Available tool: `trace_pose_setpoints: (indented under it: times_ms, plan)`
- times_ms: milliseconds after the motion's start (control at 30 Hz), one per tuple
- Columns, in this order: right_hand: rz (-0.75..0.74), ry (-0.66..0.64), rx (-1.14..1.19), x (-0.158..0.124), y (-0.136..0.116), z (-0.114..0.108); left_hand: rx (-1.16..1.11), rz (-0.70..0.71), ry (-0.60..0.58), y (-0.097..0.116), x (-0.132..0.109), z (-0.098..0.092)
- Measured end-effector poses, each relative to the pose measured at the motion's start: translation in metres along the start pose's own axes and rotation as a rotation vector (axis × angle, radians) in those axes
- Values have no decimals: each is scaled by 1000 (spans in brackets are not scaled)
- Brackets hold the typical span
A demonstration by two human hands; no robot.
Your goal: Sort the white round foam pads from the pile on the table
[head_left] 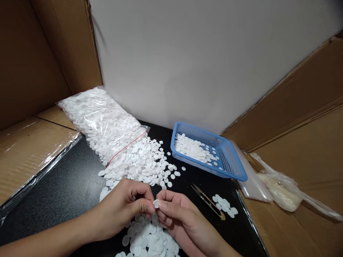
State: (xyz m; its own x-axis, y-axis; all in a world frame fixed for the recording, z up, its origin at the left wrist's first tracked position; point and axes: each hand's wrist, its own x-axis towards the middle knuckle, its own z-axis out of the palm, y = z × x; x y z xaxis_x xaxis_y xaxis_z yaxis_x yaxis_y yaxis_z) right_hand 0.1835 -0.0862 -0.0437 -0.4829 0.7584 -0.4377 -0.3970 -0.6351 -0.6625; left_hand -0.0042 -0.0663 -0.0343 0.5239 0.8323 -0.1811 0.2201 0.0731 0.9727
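Note:
Small white discs lie in a heap (150, 237) at the bottom centre, below both hands. One white disc (156, 203) is held between the fingertips of my two hands. My left hand (125, 207) pinches its left side with thumb and forefinger. From the right, my right hand (179, 216) grips the same disc between thumb and fingers. Just beyond the hands, a larger pile of discs (142, 160) spills from the mouth of a clear plastic bag (99, 117) full of them.
A blue basket (235, 160) with discs stands at the back right. Thread snips (209, 201) and a small group of discs (225, 206) lie right of my hands. Farther right are a flat plastic bag (254, 185) and a tied bag (281, 192). Cardboard and a pale wall surround the black table.

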Motion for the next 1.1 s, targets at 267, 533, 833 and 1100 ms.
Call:
trace_pose_setpoints:
  times_ms: [267,533,833,1100]
  plan:
    - [-3,39,93,2,-3,-7,169,146,169,2,2,-18]
    - [-214,185,-218,5,-13,-20,533,242,663,2,8,-54]
    - [-535,-159,-1399,-4,-5,-23,787,244,648,6,1,-56]
    - [-584,284,-1363,16,-13,-48,838,275,305,-20,12,-41]
